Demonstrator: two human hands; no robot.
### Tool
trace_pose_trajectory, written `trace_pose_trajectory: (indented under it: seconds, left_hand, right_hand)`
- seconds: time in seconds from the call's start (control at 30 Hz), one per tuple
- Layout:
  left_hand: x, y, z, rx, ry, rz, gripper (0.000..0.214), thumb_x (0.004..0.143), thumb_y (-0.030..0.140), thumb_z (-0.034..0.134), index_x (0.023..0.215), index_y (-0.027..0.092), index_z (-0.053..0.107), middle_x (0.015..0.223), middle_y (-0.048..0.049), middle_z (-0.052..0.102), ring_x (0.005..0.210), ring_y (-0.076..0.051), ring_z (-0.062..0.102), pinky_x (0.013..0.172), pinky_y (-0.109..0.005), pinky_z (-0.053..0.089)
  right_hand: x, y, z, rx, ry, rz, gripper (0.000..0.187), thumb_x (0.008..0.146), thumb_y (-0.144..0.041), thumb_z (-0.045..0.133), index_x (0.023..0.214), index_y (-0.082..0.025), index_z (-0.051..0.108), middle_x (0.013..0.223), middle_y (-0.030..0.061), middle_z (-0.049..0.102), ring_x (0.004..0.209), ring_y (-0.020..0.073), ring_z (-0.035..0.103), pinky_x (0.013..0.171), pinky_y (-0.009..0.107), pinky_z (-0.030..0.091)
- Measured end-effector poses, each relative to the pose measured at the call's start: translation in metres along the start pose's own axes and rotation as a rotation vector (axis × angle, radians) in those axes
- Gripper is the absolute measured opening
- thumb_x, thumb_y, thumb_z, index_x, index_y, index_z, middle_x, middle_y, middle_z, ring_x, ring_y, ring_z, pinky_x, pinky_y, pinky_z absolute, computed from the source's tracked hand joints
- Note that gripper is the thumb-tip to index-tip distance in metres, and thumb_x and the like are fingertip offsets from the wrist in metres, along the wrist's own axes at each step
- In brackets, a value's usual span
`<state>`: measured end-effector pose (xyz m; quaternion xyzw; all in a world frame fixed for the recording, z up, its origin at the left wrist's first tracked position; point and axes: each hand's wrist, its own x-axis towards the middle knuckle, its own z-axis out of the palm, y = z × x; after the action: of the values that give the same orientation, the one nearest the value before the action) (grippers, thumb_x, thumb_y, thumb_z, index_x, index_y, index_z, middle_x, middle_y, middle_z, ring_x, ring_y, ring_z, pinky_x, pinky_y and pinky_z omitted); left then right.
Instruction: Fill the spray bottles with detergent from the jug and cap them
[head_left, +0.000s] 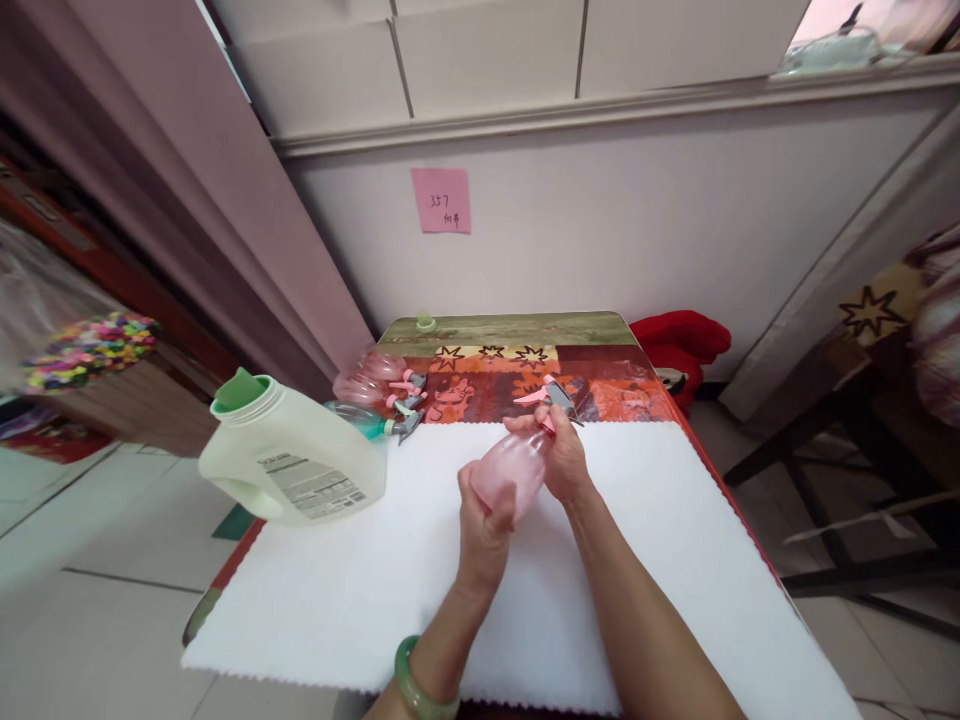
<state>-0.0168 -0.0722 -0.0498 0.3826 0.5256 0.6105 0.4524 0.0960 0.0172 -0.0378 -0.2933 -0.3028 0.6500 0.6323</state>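
Observation:
A translucent pink spray bottle (512, 472) is tilted above the white cloth (390, 590) on the table. My left hand (481, 530), with a green bangle on the wrist, is wrapped round the bottle's base. My right hand (561, 455) grips its neck just under the pink and grey trigger head (550, 397).
A large pale jug with a green cap (289, 455) stands at the table's left edge. Behind it lie pink spray bottles (379, 380) and a teal one (367, 420). A small green cap (426, 321) sits at the far edge. A chair (862, 440) stands right.

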Motion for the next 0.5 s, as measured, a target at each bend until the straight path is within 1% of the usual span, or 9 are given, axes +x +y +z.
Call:
trace_pose_trajectory:
  seconds: [0.03,0.07,0.13,0.2,0.27,0.33,0.37,0.43,0.5]
  left_hand:
    - [0.000,-0.005,-0.003,0.105,0.036,0.147,0.073,0.069,0.055,0.087,0.125,0.022,0.054,0.103,-0.0072,0.065,0.084,-0.024,0.065,0.069,-0.034,0.054]
    - [0.001,-0.010,-0.006,0.204,0.063,0.292,0.079,0.064,0.050,0.091,0.128,0.023,0.053,0.115,-0.0104,0.064,0.100,-0.029,0.065,0.083,-0.039,0.055]
    - [0.005,-0.019,-0.014,0.372,0.075,0.535,0.086,0.059,0.045,0.094,0.131,0.023,0.051,0.128,-0.0154,0.059,0.120,-0.037,0.058,0.101,-0.051,0.048]
    - [0.010,-0.026,-0.019,0.481,0.047,0.699,0.083,0.062,0.041,0.093,0.131,0.024,0.052,0.130,-0.0179,0.058,0.126,-0.040,0.055,0.106,-0.057,0.044]
    - [0.012,-0.029,-0.023,0.517,0.033,0.780,0.079,0.066,0.038,0.091,0.133,0.025,0.051,0.132,-0.0186,0.057,0.128,-0.040,0.054,0.108,-0.060,0.042]
    - [0.009,-0.028,-0.023,0.480,0.028,0.742,0.085,0.064,0.039,0.092,0.137,0.027,0.049,0.135,-0.0185,0.055,0.130,-0.039,0.053,0.110,-0.060,0.042]
    - [0.006,-0.026,-0.021,0.429,0.016,0.669,0.092,0.062,0.042,0.094,0.140,0.027,0.046,0.137,-0.0183,0.054,0.131,-0.039,0.052,0.110,-0.059,0.041]
    - [0.001,-0.019,-0.017,0.257,-0.041,0.430,0.100,0.065,0.049,0.092,0.147,0.027,0.038,0.141,-0.0176,0.053,0.130,-0.036,0.054,0.110,-0.055,0.043]
    - [-0.003,-0.010,-0.012,0.003,-0.084,0.137,0.093,0.074,0.059,0.083,0.149,0.027,0.037,0.142,-0.0159,0.055,0.127,-0.032,0.058,0.107,-0.048,0.047]
  right_hand:
    - [-0.001,0.001,0.001,-0.002,0.012,0.009,0.043,0.085,-0.070,0.062,0.076,-0.028,0.054,0.078,0.0016,0.078,0.094,0.0279,0.077,0.087,0.041,0.057]
    - [-0.002,0.002,0.002,-0.002,0.022,0.018,0.044,0.085,-0.070,0.063,0.077,-0.028,0.053,0.078,0.0017,0.079,0.093,0.0278,0.078,0.085,0.041,0.057]
    - [-0.004,0.004,0.004,0.007,0.037,0.035,0.044,0.083,-0.069,0.065,0.077,-0.027,0.053,0.078,0.0016,0.079,0.089,0.0273,0.078,0.083,0.040,0.058]
    - [-0.005,0.005,0.005,0.045,0.039,0.058,0.044,0.082,-0.068,0.068,0.078,-0.027,0.053,0.080,0.0009,0.080,0.087,0.0268,0.078,0.082,0.040,0.059]
    - [-0.007,0.006,0.005,0.105,0.023,0.078,0.044,0.081,-0.066,0.071,0.078,-0.027,0.052,0.080,-0.0001,0.080,0.086,0.0263,0.078,0.082,0.041,0.059]
    - [-0.008,0.007,0.006,0.139,0.004,0.077,0.044,0.081,-0.066,0.072,0.076,-0.027,0.051,0.077,-0.0011,0.079,0.087,0.0262,0.078,0.083,0.041,0.060]
    - [-0.008,0.007,0.006,0.137,0.002,0.066,0.045,0.081,-0.066,0.071,0.076,-0.027,0.050,0.076,-0.0015,0.079,0.087,0.0262,0.078,0.084,0.042,0.059]
    - [-0.009,0.005,0.006,0.110,0.014,0.031,0.045,0.082,-0.067,0.070,0.075,-0.027,0.050,0.074,-0.0021,0.078,0.087,0.0261,0.078,0.085,0.041,0.059]
    - [-0.011,0.004,0.004,0.079,0.023,-0.002,0.044,0.083,-0.067,0.069,0.075,-0.027,0.052,0.073,-0.0022,0.078,0.086,0.0256,0.078,0.086,0.041,0.058]
